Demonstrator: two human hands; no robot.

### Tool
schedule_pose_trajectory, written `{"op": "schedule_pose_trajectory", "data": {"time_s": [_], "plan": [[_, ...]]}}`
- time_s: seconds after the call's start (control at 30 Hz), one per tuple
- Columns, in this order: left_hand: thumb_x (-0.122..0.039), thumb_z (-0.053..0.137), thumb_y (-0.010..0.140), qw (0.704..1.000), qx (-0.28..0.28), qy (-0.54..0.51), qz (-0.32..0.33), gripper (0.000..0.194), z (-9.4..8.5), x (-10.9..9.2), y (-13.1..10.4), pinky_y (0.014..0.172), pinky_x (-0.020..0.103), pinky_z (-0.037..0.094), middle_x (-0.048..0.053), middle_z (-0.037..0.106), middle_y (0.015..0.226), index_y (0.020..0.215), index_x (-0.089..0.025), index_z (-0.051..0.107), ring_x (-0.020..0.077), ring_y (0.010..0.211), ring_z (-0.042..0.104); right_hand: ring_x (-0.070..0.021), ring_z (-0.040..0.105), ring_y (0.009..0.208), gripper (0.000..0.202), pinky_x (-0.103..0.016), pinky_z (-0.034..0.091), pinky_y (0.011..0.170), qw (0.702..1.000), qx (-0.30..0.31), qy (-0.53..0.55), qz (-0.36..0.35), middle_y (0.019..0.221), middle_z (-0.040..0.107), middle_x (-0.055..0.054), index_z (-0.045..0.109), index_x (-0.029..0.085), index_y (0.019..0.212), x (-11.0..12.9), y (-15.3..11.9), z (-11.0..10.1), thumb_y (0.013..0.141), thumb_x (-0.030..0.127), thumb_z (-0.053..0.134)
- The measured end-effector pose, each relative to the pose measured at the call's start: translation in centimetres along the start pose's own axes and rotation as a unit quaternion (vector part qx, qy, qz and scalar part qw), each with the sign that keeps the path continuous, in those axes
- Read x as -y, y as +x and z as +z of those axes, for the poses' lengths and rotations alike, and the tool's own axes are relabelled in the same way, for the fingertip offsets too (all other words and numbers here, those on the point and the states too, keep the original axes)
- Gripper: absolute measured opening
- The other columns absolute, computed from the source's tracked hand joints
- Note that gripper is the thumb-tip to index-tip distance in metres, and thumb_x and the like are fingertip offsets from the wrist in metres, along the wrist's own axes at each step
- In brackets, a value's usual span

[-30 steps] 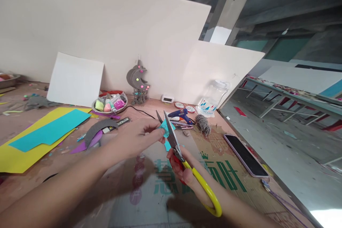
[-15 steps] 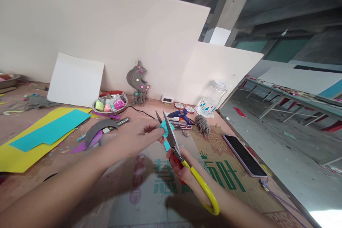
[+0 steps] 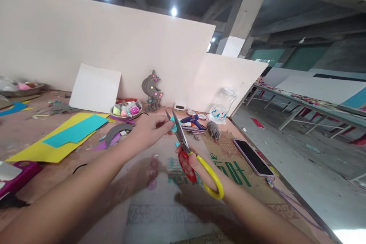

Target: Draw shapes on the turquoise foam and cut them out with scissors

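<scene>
My left hand [image 3: 153,127] pinches a small turquoise paper piece [image 3: 174,125] between thumb and fingers. My right hand [image 3: 192,162] grips scissors [image 3: 211,177] with one yellow and one red handle. The blades are parted, and the turquoise piece sits between or against them; the exact contact is hidden. Below the blades, a scrap of turquoise paper shows near the right fingers. Both hands are above a printed cardboard sheet [image 3: 160,213] on the table.
Turquoise card [image 3: 76,131] lies on yellow card [image 3: 54,154] at left. Behind my hands are a glue gun [image 3: 193,121], grey yarn [image 3: 213,131], a clay bowl [image 3: 127,109], a moon-shaped ornament [image 3: 151,87] and a plastic jug [image 3: 224,105]. A phone [image 3: 253,157] lies near the right edge.
The view has tilted up and turned left, bringing a magenta object in at lower left. The scissors stay parted at the turquoise piece; both hands keep their holds.
</scene>
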State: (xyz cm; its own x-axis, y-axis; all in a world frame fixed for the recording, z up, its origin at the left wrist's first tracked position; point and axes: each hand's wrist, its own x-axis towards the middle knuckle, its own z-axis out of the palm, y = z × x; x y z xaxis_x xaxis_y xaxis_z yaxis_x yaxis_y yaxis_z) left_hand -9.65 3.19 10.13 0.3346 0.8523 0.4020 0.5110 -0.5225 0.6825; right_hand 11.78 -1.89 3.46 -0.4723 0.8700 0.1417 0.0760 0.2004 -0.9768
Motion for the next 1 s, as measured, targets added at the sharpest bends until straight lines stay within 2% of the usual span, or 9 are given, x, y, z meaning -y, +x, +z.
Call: {"op": "schedule_pose_trajectory", "data": {"time_s": [0.07, 0.17, 0.3, 0.4, 0.5, 0.57, 0.73, 0.87, 1.0], "plan": [[-0.051, 0.05, 0.088, 0.996, 0.02, -0.083, -0.034, 0.042, 0.4, 0.2, -0.5, 0.063, 0.026, 0.043, 0.0, 0.064, 0.067, 0.064, -0.018, 0.062, 0.0143, 0.065, 0.058, -0.0099, 0.029, 0.051, 0.053, -0.024, 0.028, 0.044, 0.999, 0.024, 0.048, 0.002, 0.068, 0.036, 0.005, 0.052, 0.021, 0.108, 0.0, -0.2, 0.7, 0.089, 0.07, 0.042], [-0.055, 0.058, 0.082, 0.968, 0.036, -0.236, -0.082, 0.041, 1.4, 0.1, -1.5, 0.07, 0.028, 0.049, 0.004, 0.069, 0.072, 0.069, -0.017, 0.065, 0.0157, 0.07, 0.063, -0.0098, 0.03, 0.051, 0.053, -0.023, 0.028, 0.044, 0.994, 0.022, 0.111, 0.006, 0.07, 0.036, 0.005, 0.05, 0.022, 0.108, 0.0, -0.6, 1.8, 0.089, 0.07, 0.04], [-0.055, 0.062, 0.079, 0.946, 0.014, -0.313, -0.081, 0.042, 2.4, -0.5, -2.7, 0.07, 0.029, 0.051, 0.005, 0.068, 0.069, 0.066, -0.015, 0.063, 0.0146, 0.067, 0.062, -0.0094, 0.029, 0.052, 0.051, -0.023, 0.029, 0.047, 0.99, 0.016, 0.139, -0.004, 0.071, 0.037, 0.005, 0.05, 0.021, 0.107, 0.2, -1.2, 2.9, 0.089, 0.068, 0.043], [-0.053, 0.063, 0.08, 0.954, -0.016, -0.291, -0.065, 0.04, 2.7, -0.2, -3.2, 0.071, 0.03, 0.051, 0.004, 0.067, 0.07, 0.069, -0.015, 0.06, 0.0144, 0.068, 0.062, -0.0093, 0.03, 0.053, 0.052, -0.022, 0.029, 0.048, 0.989, 0.025, 0.148, -0.008, 0.071, 0.037, 0.005, 0.051, 0.021, 0.107, 0.1, -1.6, 3.3, 0.089, 0.069, 0.043], [-0.049, 0.066, 0.079, 0.965, -0.047, -0.252, -0.052, 0.034, 3.0, 0.8, -3.5, 0.067, 0.029, 0.048, 0.002, 0.066, 0.072, 0.086, -0.017, 0.057, 0.0152, 0.069, 0.061, -0.0097, 0.03, 0.053, 0.053, -0.023, 0.03, 0.047, 0.991, 0.023, 0.131, -0.003, 0.071, 0.038, 0.004, 0.051, 0.021, 0.108, -0.3, -1.9, 3.3, 0.089, 0.069, 0.042], [-0.047, 0.065, 0.08, 0.978, -0.055, -0.196, -0.045, 0.032, 2.9, 1.3, -3.9, 0.065, 0.028, 0.045, 0.001, 0.065, 0.074, 0.089, -0.018, 0.057, 0.015, 0.069, 0.059, -0.0098, 0.029, 0.052, 0.052, -0.023, 0.03, 0.047, 0.994, 0.02, 0.105, 0.004, 0.07, 0.038, 0.005, 0.051, 0.021, 0.108, -0.6, -2.1, 3.2, 0.09, 0.068, 0.042], [-0.05, 0.048, 0.089, 0.992, -0.066, -0.098, -0.033, 0.036, 2.1, 1.2, -4.9, 0.067, 0.028, 0.043, 0.002, 0.064, 0.075, 0.078, -0.018, 0.059, 0.0154, 0.073, 0.057, -0.0107, 0.031, 0.052, 0.053, -0.024, 0.029, 0.046, 1.0, -0.002, 0.021, 0.007, 0.067, 0.037, 0.005, 0.051, 0.02, 0.111, -1.0, -2.5, 3.2, 0.088, 0.068, 0.046], [-0.047, 0.051, 0.087, 0.993, -0.051, -0.092, -0.058, 0.035, 2.2, 0.8, -5.0, 0.063, 0.027, 0.041, 0.001, 0.066, 0.071, 0.072, -0.018, 0.061, 0.0153, 0.069, 0.057, -0.0096, 0.031, 0.05, 0.056, -0.025, 0.03, 0.045, 0.998, -0.009, 0.066, -0.002, 0.069, 0.039, 0.005, 0.049, 0.02, 0.114, -1.4, -2.4, 3.8, 0.087, 0.069, 0.046], [-0.045, 0.053, 0.086, 0.988, -0.03, -0.138, -0.062, 0.034, 2.9, 1.0, -4.8, 0.058, 0.025, 0.038, 0.0, 0.063, 0.066, 0.066, -0.018, 0.058, 0.0135, 0.063, 0.053, -0.0094, 0.035, 0.051, 0.056, -0.024, 0.033, 0.046, 0.995, -0.018, 0.097, -0.018, 0.071, 0.041, 0.004, 0.05, 0.021, 0.113, -1.8, -2.2, 4.1, 0.087, 0.07, 0.046]]}}
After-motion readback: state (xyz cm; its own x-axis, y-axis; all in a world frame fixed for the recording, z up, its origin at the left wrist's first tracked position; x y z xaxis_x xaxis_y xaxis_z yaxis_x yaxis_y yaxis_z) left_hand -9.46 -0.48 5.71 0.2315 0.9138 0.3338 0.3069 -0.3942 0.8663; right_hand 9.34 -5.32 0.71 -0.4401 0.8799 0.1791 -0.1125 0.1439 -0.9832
